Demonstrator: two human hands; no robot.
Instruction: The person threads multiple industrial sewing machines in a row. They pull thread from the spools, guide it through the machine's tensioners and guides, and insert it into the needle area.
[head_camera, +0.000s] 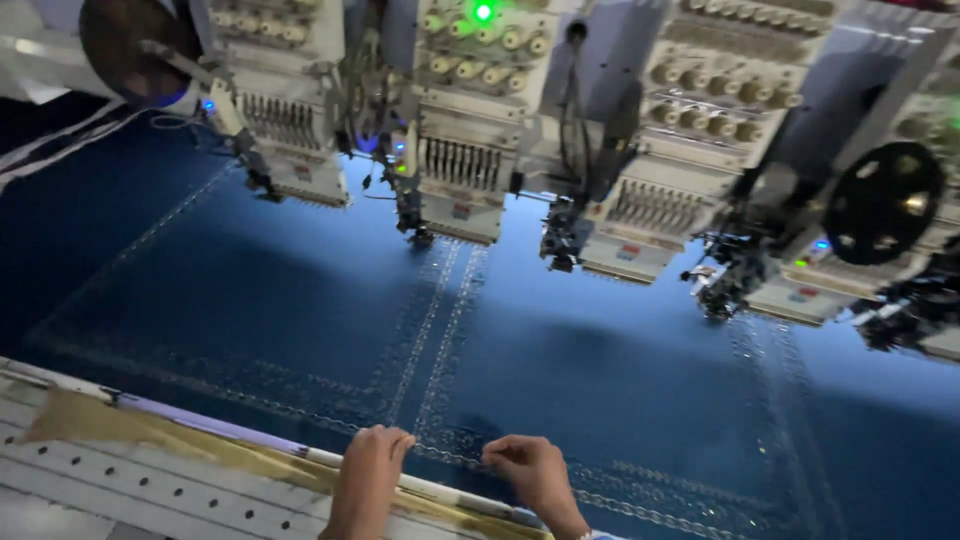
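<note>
A wide sheet of dark blue fabric (300, 300) is stretched flat under a row of embroidery machine heads (460, 150). Pale stitched border lines (430, 330) run across it and down its middle. My left hand (372, 462) rests at the near edge of the fabric with its fingers curled over the frame bar. Close beside it, my right hand (530, 468) pinches the stitched line at the fabric's near edge, fingers bent onto the cloth.
A white frame bar (200, 425) runs along the near edge, with gold-coloured cloth (110, 425) and a perforated white table surface (120, 480) below it. Black round wheels (880, 205) stand on the machine at right and upper left. A green light (484, 12) glows on top.
</note>
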